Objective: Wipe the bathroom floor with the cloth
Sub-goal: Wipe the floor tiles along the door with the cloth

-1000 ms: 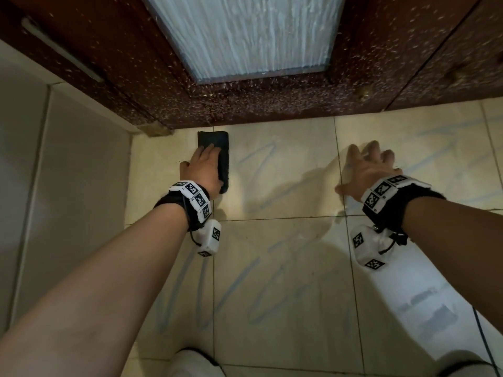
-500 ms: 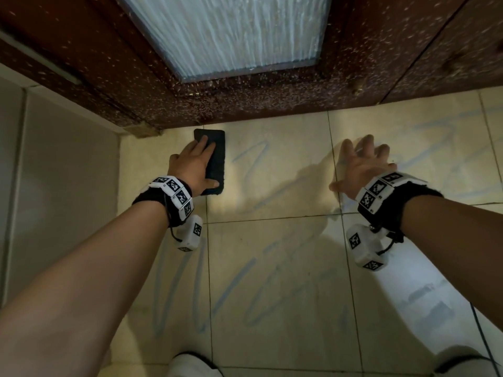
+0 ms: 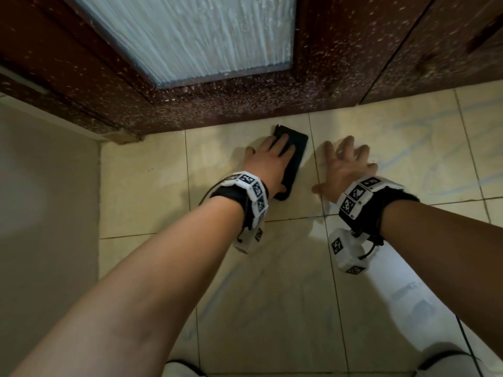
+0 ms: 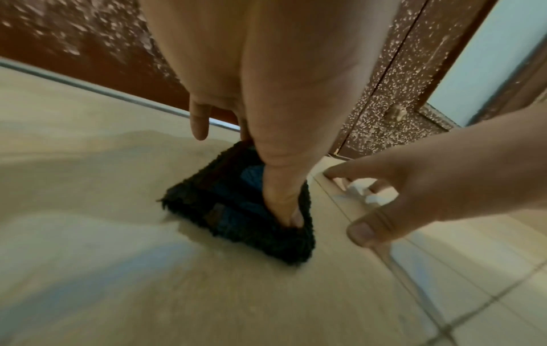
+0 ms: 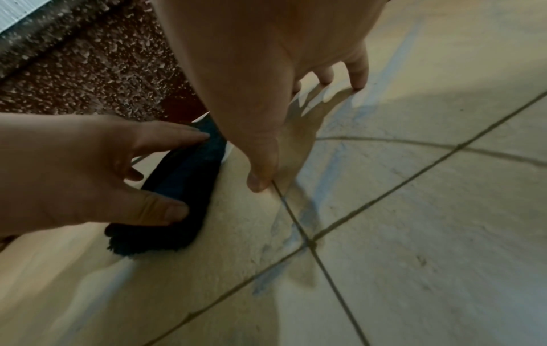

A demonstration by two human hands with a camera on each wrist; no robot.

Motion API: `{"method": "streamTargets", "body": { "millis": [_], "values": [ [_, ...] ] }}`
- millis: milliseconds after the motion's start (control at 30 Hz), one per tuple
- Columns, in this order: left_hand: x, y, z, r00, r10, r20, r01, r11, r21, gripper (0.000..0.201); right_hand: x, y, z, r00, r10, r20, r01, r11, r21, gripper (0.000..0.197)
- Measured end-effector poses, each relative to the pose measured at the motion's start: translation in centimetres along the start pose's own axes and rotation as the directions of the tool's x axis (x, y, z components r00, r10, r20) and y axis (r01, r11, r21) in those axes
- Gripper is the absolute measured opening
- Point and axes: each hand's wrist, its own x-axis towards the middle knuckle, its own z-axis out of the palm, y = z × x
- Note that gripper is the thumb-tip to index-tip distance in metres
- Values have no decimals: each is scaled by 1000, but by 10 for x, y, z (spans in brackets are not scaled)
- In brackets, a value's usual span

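A dark folded cloth (image 3: 296, 155) lies on the beige floor tiles (image 3: 272, 281) close to the base of the door. My left hand (image 3: 268, 161) lies flat on it and presses it down with straight fingers. In the left wrist view the thumb (image 4: 281, 201) sinks into the cloth (image 4: 225, 206). My right hand (image 3: 344, 165) rests spread on the tile just right of the cloth (image 5: 177, 178), apart from it, fingertips (image 5: 260, 182) touching the floor at a grout line. It holds nothing.
A dark speckled door (image 3: 245, 104) with a frosted panel (image 3: 190, 36) bounds the floor at the top. A grey wall (image 3: 40, 213) stands at the left. Faint blue streaks (image 3: 408, 126) mark the tiles to the right. My white-clad legs (image 3: 408, 295) are at the bottom.
My left hand has slid the cloth rightwards across the tile, from near the door corner to beside my right hand. The blue streaks on that tile no longer show.
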Motion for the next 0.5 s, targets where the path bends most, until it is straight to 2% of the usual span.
{"method": "streamTargets", "body": {
  "millis": [100,267,400,500],
  "values": [
    [4,12,0,999,-37,16,37,999,3,103,0,-1,0,1000,1,11,-1,1000,-5,115],
    [-2,3,6,998,-67,1,67,998,-7,104,-1,0,0,1000,-6,-3,6,1000,-8,114],
    [-18,-27,13,995,-102,-14,101,994,-40,104,-2,0,-3,999,-9,31,9,1000,-2,112],
    [-35,-66,18,984,-180,-1,180,983,-27,106,-2,-1,-6,999,-3,47,2,1000,8,110]
  ]
}}
